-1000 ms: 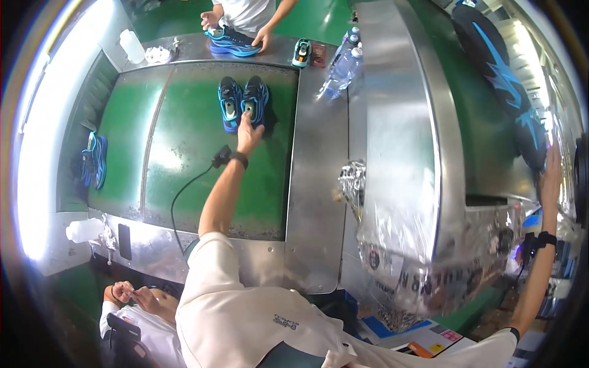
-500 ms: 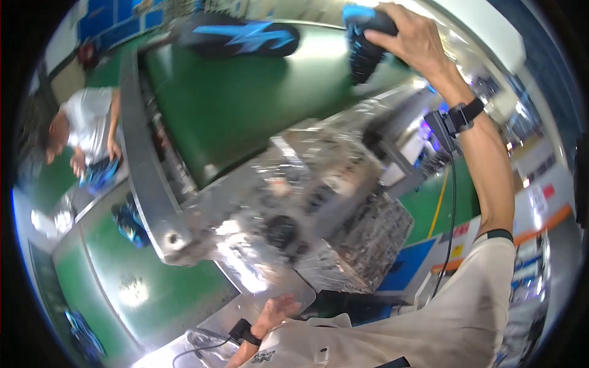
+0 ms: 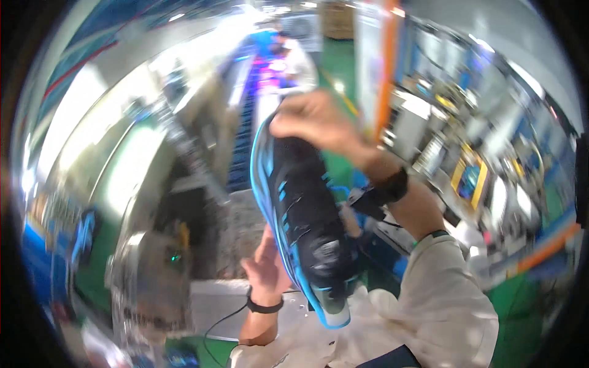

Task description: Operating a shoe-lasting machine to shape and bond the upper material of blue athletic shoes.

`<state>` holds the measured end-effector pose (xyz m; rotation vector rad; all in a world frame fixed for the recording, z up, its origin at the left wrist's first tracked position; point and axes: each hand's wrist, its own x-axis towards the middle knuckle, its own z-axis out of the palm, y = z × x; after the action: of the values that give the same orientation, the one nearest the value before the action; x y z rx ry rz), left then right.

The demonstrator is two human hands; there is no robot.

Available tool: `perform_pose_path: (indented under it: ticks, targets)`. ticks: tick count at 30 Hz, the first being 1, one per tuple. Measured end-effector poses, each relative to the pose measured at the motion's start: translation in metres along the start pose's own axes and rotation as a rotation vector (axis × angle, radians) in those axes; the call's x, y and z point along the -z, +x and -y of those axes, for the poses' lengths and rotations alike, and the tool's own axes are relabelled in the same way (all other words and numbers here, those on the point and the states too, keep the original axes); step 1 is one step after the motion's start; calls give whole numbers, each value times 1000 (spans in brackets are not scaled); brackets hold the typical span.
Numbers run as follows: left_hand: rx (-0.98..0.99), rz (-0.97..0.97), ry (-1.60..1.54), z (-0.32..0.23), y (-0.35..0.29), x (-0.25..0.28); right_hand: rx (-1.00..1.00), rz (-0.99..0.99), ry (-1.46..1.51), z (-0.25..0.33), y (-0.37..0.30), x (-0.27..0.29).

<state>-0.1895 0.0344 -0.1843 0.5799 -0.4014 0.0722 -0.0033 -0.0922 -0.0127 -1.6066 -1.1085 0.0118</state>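
Note:
A black shoe (image 3: 307,208) with bright blue trim along its sole edge hangs tilted in front of my chest. My right hand (image 3: 319,122) grips its upper end, the fingers curled over the rim and somewhat blurred. The shoe's lower end, with a pale patch, reaches down over my shirt. Just left of the shoe is my left hand (image 3: 267,273), raised, thumb apart and fingers extended. Part of that hand lies behind the sole edge, so I cannot tell whether it touches the shoe.
A machine (image 3: 150,282) wrapped in clear film, with a small green light, stands at lower left. Behind it runs a green belt (image 3: 138,165). Farther ahead, a person in white (image 3: 299,64) is beside a blue-lit line. An orange post (image 3: 386,61) rises right of centre.
My view has swung right, away from the wide green belt. The shoe in my right hand has come from the upper right to in front of my body. My left hand has risen beside it.

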Motion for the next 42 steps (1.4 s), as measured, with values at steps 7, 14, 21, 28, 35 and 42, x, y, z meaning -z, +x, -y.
perform_pose_path:
  ticks: [7, 14, 21, 28, 35, 42]
  targets:
    - [590, 38, -19, 188, 70, -30, -506, -423, -125, -115, -227, 149]
    - [512, -16, 617, 349, 158, -110, -447, -838, 79, -75, -428, 191]
    - [678, 450, 766, 498, 217, -140, -738, -1669, 193, -115, -551, 259]
    - [399, 296, 1418, 696, 331, -73, -450, -1869, -269, -88, -644, 294]
    - [311, 214, 1521, 761, 344, -48, -725, -1920, -695, -50, -612, 325]
    - [1025, -249, 296, 639, 331, -52, -1135, -1420, -964, -86, -563, 493]
